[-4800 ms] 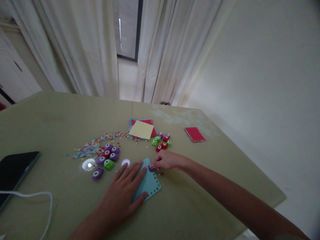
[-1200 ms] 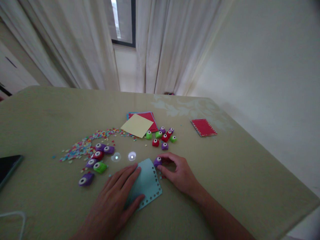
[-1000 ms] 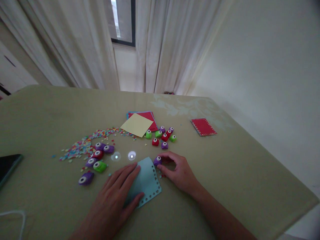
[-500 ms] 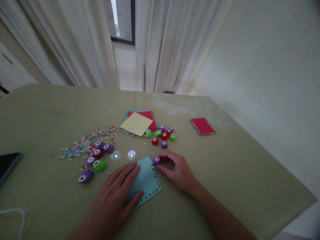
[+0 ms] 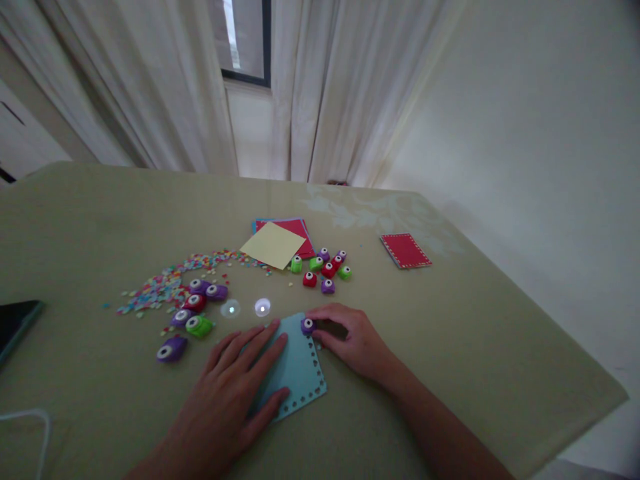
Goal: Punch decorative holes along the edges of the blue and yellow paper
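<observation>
A light blue paper square [image 5: 299, 370] with punched holes along its right and lower edges lies on the tan table [image 5: 450, 333]. My left hand [image 5: 235, 390] presses flat on the paper's left half, fingers spread. My right hand [image 5: 350, 337] grips a small purple punch [image 5: 307, 326] seated on the paper's top right edge.
Several small punches in red, green and purple [image 5: 323, 267] sit behind the paper, and another group [image 5: 195, 313] lies to the left beside scattered confetti [image 5: 165, 287]. A yellow sheet on a stack of coloured paper [image 5: 273, 243] and a red punched card [image 5: 405, 250] lie farther back. A dark phone [image 5: 15, 320] is at the left edge.
My right hand has slid the purple punch a little left along the paper's top edge. My left hand has shifted slightly right on the paper.
</observation>
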{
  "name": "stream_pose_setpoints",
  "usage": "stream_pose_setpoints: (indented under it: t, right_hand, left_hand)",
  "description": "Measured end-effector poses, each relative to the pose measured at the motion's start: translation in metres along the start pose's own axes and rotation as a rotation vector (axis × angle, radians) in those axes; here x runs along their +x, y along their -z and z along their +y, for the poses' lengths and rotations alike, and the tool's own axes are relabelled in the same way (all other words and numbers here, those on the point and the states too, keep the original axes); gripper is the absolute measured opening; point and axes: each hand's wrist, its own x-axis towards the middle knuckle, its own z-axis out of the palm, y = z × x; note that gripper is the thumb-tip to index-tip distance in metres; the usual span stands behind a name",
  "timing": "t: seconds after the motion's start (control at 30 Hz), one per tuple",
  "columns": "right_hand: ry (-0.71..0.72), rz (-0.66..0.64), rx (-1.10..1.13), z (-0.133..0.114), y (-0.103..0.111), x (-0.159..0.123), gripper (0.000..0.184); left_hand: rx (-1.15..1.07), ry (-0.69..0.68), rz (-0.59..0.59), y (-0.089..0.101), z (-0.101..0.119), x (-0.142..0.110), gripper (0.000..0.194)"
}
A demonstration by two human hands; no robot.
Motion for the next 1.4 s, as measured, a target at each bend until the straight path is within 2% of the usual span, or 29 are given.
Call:
stream_pose_setpoints:
  t: [0.47,1.4]
  right_hand:
    - [0.029,-0.043,0.032,0.0051,0.0045,0.0017,0.025]
    - [0.029,-0.044,0.027,0.0058,0.0037,0.0008,0.026]
  left_hand:
    - [0.006,-0.017,0.044,-0.0006,-0.0001,0.0027,0.061]
    - [0.013,-0.032,0.041,0.0012,0.0002,0.0039,0.061]
